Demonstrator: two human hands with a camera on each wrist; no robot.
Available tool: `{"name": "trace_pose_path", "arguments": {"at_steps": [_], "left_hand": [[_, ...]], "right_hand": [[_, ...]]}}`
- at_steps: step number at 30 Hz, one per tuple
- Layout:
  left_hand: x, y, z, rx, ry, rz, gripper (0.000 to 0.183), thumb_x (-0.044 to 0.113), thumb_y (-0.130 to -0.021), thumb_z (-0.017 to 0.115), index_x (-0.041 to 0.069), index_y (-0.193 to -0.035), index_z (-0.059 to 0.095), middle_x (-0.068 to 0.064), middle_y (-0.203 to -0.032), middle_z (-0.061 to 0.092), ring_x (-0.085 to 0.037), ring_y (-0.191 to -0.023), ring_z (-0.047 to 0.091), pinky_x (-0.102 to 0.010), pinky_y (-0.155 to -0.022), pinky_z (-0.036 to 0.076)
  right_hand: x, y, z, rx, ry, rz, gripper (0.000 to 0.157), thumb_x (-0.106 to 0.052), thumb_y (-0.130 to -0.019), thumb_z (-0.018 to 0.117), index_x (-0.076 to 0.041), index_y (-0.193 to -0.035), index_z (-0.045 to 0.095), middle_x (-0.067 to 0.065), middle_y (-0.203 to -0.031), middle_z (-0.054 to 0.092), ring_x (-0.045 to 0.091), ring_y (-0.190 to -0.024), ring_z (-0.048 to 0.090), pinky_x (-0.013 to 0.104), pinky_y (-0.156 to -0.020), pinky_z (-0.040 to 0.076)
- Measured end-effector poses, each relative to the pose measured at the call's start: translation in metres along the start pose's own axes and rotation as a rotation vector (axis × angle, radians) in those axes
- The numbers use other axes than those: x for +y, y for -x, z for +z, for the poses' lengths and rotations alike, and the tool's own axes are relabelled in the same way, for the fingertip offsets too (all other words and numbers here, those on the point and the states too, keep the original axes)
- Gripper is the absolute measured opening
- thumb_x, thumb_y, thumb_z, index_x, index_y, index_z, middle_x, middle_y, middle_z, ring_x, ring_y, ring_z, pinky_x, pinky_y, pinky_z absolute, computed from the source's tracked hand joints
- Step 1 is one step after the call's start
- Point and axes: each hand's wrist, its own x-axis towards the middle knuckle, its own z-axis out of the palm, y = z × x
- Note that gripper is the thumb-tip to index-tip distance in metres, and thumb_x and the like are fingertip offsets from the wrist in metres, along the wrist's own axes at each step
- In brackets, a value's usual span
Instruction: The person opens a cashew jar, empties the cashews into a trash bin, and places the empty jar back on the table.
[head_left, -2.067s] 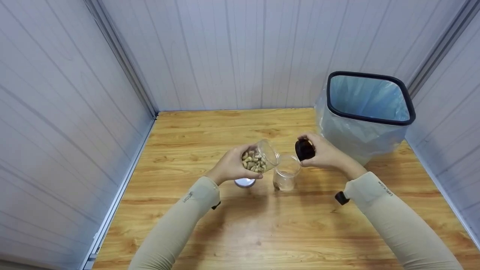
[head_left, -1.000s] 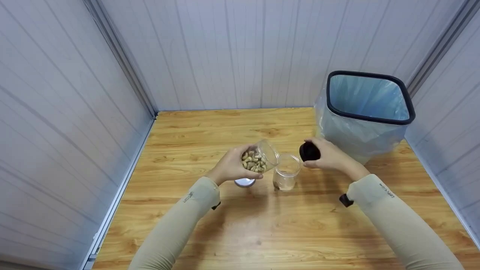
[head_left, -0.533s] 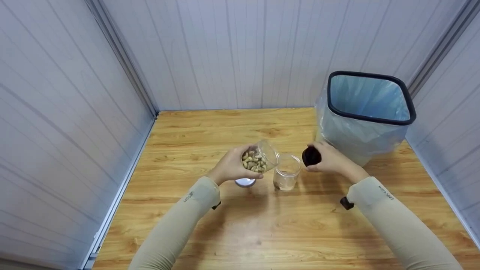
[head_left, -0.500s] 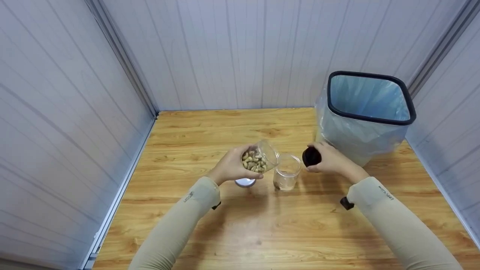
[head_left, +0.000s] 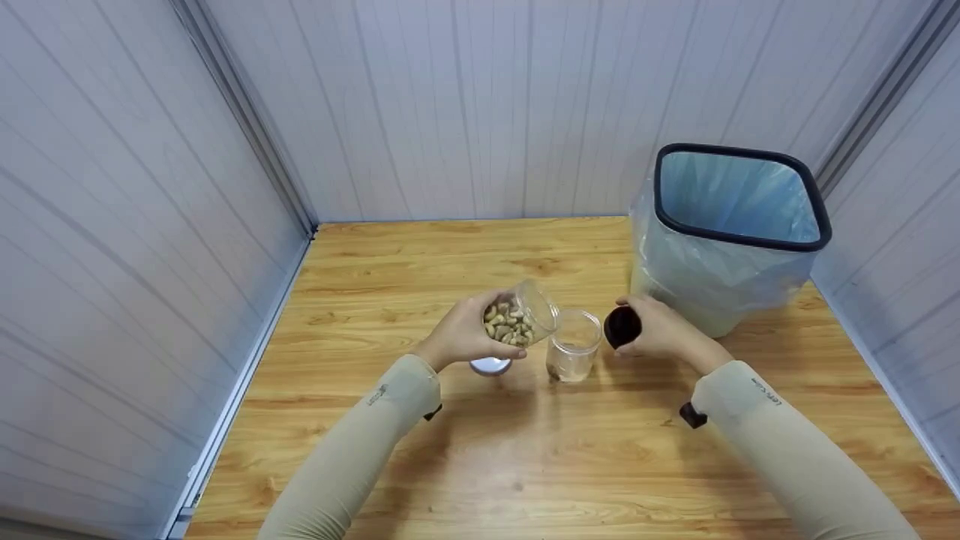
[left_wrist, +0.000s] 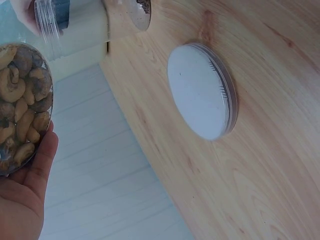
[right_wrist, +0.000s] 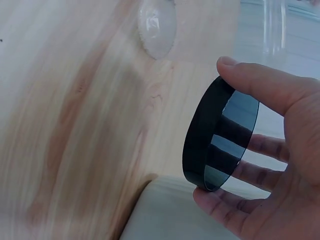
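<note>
My left hand [head_left: 469,330] grips a clear jar [head_left: 537,311] of cashews [head_left: 508,322], tilted with its mouth to the right. That mouth overlaps the rim of a second clear jar [head_left: 574,360], which stands upright on the table with a little dark matter at its bottom. To the right of this jar, my right hand [head_left: 660,328] holds a black round lid [head_left: 622,327] by its edge. The right wrist view shows the thumb and fingers on opposite sides of the shallow lid [right_wrist: 207,135]. A white lid [left_wrist: 197,92] lies flat on the table, partly hidden beneath my left hand in the head view.
A bin [head_left: 720,277] with a black rim and a pale plastic liner stands at the back right, close behind my right hand. White panel walls [head_left: 480,112] border the wooden table [head_left: 525,465] at the back and both sides.
My right hand has moved right and nearer to me with the black lid, away from the standing jar. My left hand keeps the cashew jar tilted in the same place.
</note>
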Motion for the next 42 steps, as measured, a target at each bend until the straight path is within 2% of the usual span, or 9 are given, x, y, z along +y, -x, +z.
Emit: {"name": "trace_pose_path", "arguments": {"at_steps": [7, 15, 26, 32, 42], "left_hand": [[0.000, 0.001, -0.001, 0.002, 0.007, -0.009, 0.100, 0.033, -0.071, 0.101, 0.006, -0.156, 0.056, -0.013, -0.150, 0.066, -0.026, -0.130, 0.067, -0.042, -0.113, 0.056], [0.000, 0.001, -0.001, 0.004, 0.004, -0.010, 0.101, 0.033, -0.071, 0.102, 0.007, -0.157, 0.055, -0.013, -0.150, 0.066, -0.026, -0.131, 0.067, -0.041, -0.113, 0.056], [0.000, 0.001, -0.001, 0.012, 0.010, -0.004, 0.098, 0.028, -0.071, 0.102, 0.006, -0.155, 0.056, -0.014, -0.147, 0.068, -0.028, -0.129, 0.068, -0.044, -0.112, 0.057], [-0.001, 0.002, -0.002, 0.011, 0.021, 0.001, 0.098, 0.029, -0.071, 0.103, 0.007, -0.154, 0.057, -0.012, -0.142, 0.070, -0.026, -0.125, 0.069, -0.042, -0.108, 0.059], [-0.003, 0.002, -0.002, 0.013, 0.023, 0.017, 0.098, 0.030, -0.071, 0.103, 0.005, -0.154, 0.057, -0.013, -0.144, 0.069, -0.027, -0.127, 0.068, -0.042, -0.111, 0.057]], "right_hand": [[0.003, 0.001, 0.008, 0.000, 0.007, 0.018, 0.094, -0.025, -0.079, 0.098, 0.008, -0.153, 0.049, 0.034, -0.144, 0.054, 0.049, -0.129, 0.057, 0.065, -0.114, 0.048], [0.012, 0.000, 0.016, -0.027, 0.003, 0.026, 0.098, -0.025, -0.077, 0.099, 0.012, -0.152, 0.048, 0.035, -0.143, 0.055, 0.050, -0.130, 0.057, 0.065, -0.114, 0.048], [0.017, 0.000, 0.023, -0.035, 0.019, 0.015, 0.097, -0.029, -0.075, 0.100, 0.010, -0.150, 0.051, 0.034, -0.140, 0.057, 0.050, -0.129, 0.058, 0.064, -0.112, 0.049], [0.019, -0.001, 0.026, -0.044, 0.035, 0.014, 0.096, -0.030, -0.075, 0.100, 0.008, -0.149, 0.052, 0.034, -0.141, 0.056, 0.052, -0.130, 0.056, 0.065, -0.111, 0.048], [0.022, -0.002, 0.034, -0.069, 0.015, 0.045, 0.101, -0.031, -0.074, 0.102, 0.007, -0.152, 0.050, 0.034, -0.149, 0.051, 0.055, -0.138, 0.051, 0.067, -0.117, 0.045]]}}
